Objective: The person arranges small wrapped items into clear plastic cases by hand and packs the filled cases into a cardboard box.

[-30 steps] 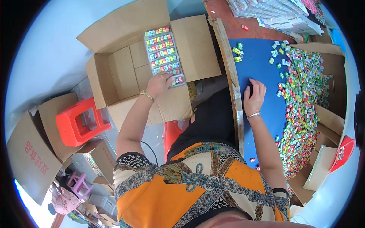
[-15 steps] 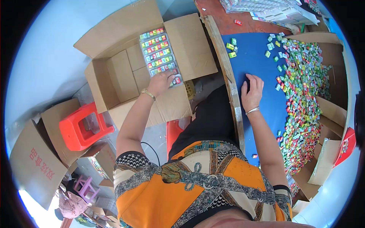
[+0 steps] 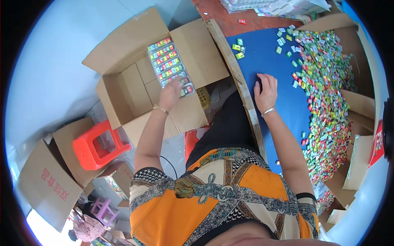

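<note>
My left hand [image 3: 171,92], with a gold band at the wrist, is over the near end of a clear tray [image 3: 182,70]. Rows of small colourful packets [image 3: 166,56] fill this tray, which sits at the side of an open cardboard box [image 3: 134,93]. The fingers look stretched out and slightly blurred, partly covering the packets below; whether they touch them I cannot tell. On the blue tabletop [image 3: 283,119] rests my right hand [image 3: 266,91], wearing a silver bracelet. Its thumb stands apart from the loosely bent fingers, and nothing is in it.
A big heap of loose packets [image 3: 324,110] covers the table's right side. Several packets [image 3: 239,48] lie near the wooden edge [image 3: 236,67]. Red stools [image 3: 88,151] and a printed carton [image 3: 47,184] stand at left. Stacked clear trays [image 3: 246,5] lie at the top.
The whole view has shifted slightly with the head. My left hand has moved a little over the tray's near end. The right hand stays on the blue tabletop.
</note>
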The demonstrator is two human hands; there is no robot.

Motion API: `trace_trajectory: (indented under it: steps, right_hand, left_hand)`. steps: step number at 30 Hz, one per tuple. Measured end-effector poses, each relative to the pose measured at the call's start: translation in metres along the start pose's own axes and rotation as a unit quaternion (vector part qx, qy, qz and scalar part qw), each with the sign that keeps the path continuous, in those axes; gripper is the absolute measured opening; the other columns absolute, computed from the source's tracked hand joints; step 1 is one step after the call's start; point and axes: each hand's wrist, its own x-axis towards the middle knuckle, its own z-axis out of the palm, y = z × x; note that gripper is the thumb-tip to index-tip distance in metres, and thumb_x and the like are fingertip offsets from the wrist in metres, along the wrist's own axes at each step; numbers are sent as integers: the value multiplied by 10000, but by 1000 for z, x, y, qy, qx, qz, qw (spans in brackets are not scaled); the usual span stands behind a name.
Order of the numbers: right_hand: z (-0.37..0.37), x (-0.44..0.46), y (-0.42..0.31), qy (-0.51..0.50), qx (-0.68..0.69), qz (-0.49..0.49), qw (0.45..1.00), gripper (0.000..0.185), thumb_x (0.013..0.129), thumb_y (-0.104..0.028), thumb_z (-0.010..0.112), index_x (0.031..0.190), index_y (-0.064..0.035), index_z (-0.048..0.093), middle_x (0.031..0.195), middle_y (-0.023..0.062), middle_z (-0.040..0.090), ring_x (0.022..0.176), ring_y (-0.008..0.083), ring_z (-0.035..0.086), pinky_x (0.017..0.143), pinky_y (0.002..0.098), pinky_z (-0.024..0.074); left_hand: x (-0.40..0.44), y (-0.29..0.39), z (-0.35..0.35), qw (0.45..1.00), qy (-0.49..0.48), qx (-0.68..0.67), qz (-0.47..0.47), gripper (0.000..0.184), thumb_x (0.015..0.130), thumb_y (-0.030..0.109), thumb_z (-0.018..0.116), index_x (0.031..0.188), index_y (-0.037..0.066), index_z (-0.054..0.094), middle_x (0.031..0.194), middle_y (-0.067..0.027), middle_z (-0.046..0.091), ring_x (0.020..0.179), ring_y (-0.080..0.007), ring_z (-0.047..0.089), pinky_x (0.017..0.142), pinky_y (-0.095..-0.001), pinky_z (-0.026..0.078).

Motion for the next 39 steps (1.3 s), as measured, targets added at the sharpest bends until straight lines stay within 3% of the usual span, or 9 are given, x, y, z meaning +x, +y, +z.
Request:
trace_trajectory:
  steps: [5, 7, 9, 11, 12, 13, 29, 38, 39]
  right_hand:
    - [-7, 3, 7, -12, 112, 35, 993, 200, 907, -113, 624, 1079, -25, 680, 1060, 153, 639, 1012, 327, 591, 913, 403, 476]
    - [-18, -2, 9, -12, 162, 46, 986, 197, 923, -132, 617, 1068, -22, 691, 1054, 155, 652, 1006, 318, 601, 914, 394, 476]
    - [-34, -10, 1, 28, 285, 114, 951, 162, 924, -123, 621, 1015, -23, 710, 1034, 143, 680, 1008, 310, 614, 916, 381, 475]
    - [-57, -25, -9, 57, 343, 153, 925, 150, 924, -119, 624, 989, -24, 720, 1023, 137, 694, 1009, 306, 620, 917, 374, 474]
    - [-73, -36, -18, 44, 332, 142, 931, 148, 922, -116, 624, 990, -26, 720, 1027, 133, 696, 1013, 296, 621, 913, 373, 476]
    - [-89, -49, -26, 31, 321, 130, 938, 146, 920, -112, 625, 990, -27, 720, 1030, 130, 698, 1016, 286, 623, 909, 373, 478]
    - [-190, -239, 7, 113, 257, 311, 908, 126, 867, -38, 661, 977, -20, 718, 989, 131, 695, 922, 264, 622, 815, 360, 502]
    - [-205, -209, 21, 107, 226, 230, 941, 124, 835, -30, 678, 951, -29, 724, 995, 117, 701, 948, 289, 631, 827, 366, 507]
    - [-203, -208, 20, 110, 226, 234, 939, 124, 835, -30, 678, 951, -29, 724, 995, 117, 701, 948, 289, 631, 827, 366, 507]
  left_hand:
    - [-24, 50, -81, 943, 215, -203, -150, 280, 1016, 166, 504, 1164, 2, 675, 971, -144, 715, 917, -199, 687, 854, -335, 526]
    - [-33, 97, -112, 898, 238, -368, -50, 265, 1023, 147, 489, 1120, -1, 686, 947, -113, 688, 894, -146, 651, 870, -309, 520]
    - [-44, 173, -151, 874, 114, -453, 136, 342, 1040, 326, 513, 1123, 39, 679, 1132, -125, 651, 1094, -235, 609, 1060, -456, 437]
    - [-45, 253, -162, 774, 41, -490, 398, 422, 1054, 360, 431, 1025, 26, 688, 1254, -203, 561, 1194, -349, 540, 1017, -545, 443]
    - [-59, 297, -163, 729, -10, -543, 416, 547, 1051, 487, 375, 1011, 40, 687, 1342, -233, 471, 1260, -455, 456, 1026, -641, 393]
    - [-73, 345, -159, 673, -75, -591, 438, 535, 1009, 596, 396, 1117, 154, 677, 1310, -122, 554, 1249, -342, 492, 1077, -637, 333]
    - [-159, 531, 6, 608, -359, -599, 378, 485, 978, 515, 501, 1065, 78, 691, 1360, -153, 482, 1223, -311, 492, 1053, -549, 377]
    - [-172, 543, 51, 636, -433, -563, 303, 461, 959, 466, 563, 1034, 32, 699, 1390, -172, 439, 1208, -292, 492, 1039, -497, 404]
    - [-119, 489, -31, 636, -444, -559, 293, 459, 957, 461, 570, 1031, 27, 700, 1393, -174, 435, 1206, -290, 492, 1037, -491, 407]
